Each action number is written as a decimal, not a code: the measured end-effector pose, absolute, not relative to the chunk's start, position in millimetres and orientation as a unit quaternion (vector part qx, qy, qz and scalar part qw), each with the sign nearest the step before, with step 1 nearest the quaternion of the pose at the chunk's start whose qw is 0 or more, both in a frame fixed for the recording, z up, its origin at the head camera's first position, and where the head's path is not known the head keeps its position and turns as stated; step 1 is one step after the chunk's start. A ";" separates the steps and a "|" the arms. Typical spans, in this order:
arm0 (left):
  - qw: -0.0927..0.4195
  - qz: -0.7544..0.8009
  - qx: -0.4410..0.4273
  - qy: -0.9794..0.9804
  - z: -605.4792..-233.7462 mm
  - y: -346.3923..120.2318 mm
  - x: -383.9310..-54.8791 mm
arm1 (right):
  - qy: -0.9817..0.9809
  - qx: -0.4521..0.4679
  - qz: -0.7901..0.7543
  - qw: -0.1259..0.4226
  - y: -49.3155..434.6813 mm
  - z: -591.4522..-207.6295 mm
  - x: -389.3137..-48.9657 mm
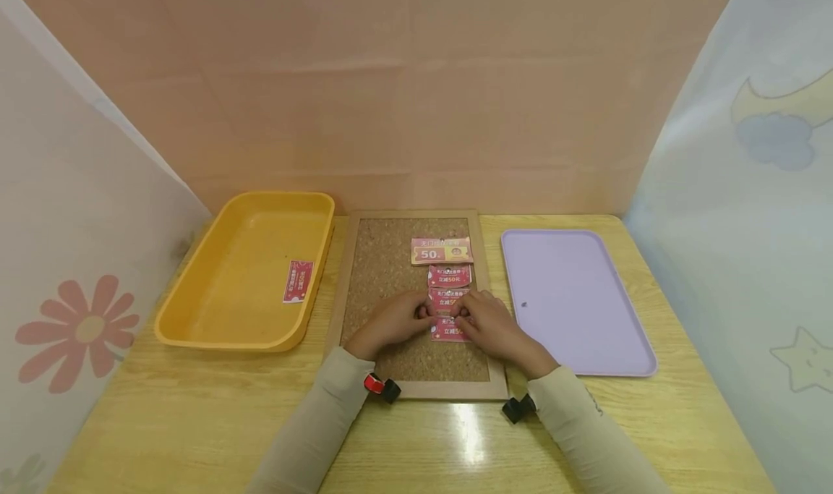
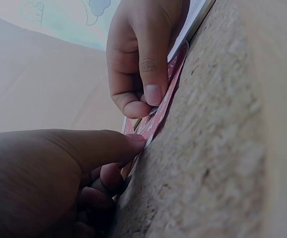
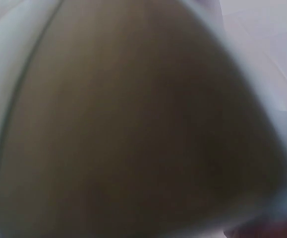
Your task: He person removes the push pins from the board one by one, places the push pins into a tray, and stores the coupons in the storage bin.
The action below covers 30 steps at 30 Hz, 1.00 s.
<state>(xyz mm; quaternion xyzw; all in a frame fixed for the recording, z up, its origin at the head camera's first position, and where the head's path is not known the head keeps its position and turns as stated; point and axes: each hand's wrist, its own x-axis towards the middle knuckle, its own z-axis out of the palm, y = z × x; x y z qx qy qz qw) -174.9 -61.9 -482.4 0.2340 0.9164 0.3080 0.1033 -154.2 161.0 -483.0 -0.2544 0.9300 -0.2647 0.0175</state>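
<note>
A cork board (image 1: 384, 262) with a wooden frame lies on the table, with a column of pink paper coupons on its right half. My left hand (image 1: 393, 322) is at the left edge of the lowest coupon (image 1: 447, 331); in the left wrist view its thumb (image 2: 126, 143) holds the coupon's corner over curled fingers. From the other side, my right hand (image 1: 497, 328) pinches a small metallic thumbtack (image 2: 154, 110), partly hidden, against that coupon. Above it lie a second coupon (image 1: 449, 300), a third (image 1: 449, 275) and a larger 50 coupon (image 1: 441, 251). A blurred surface fills most of the right wrist view.
Left of the board stands a yellow tray (image 1: 221, 328) with one pink coupon (image 1: 298, 281) inside. To the right is a flat purple tray (image 1: 573, 284) bearing a small dark tack (image 1: 523, 304). Cloth panels rise behind and at both sides of the wooden table (image 1: 195, 422).
</note>
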 end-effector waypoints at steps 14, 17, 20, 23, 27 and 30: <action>0.101 0.308 0.234 0.917 -482.2 -62.1 -175.1 | 0.929 -0.255 -0.266 0.017 161.5 -484.0 -155.5; 0.101 0.308 0.236 0.916 -481.8 -62.0 -174.6 | 0.929 -0.254 -0.269 0.019 162.3 -484.5 -155.2; 0.101 0.308 0.232 0.917 -482.0 -61.8 -174.6 | 0.928 -0.255 -0.271 0.016 162.7 -484.2 -155.0; 0.101 0.307 0.229 0.918 -482.5 -61.5 -175.2 | 0.927 -0.259 -0.270 0.013 162.8 -483.7 -155.4; 0.103 0.311 0.228 0.917 -483.7 -61.6 -175.8 | 0.926 -0.262 -0.273 0.011 162.4 -483.0 -155.5; 0.102 0.311 0.232 0.916 -484.8 -62.1 -175.2 | 0.925 -0.263 -0.273 0.010 162.2 -484.6 -155.1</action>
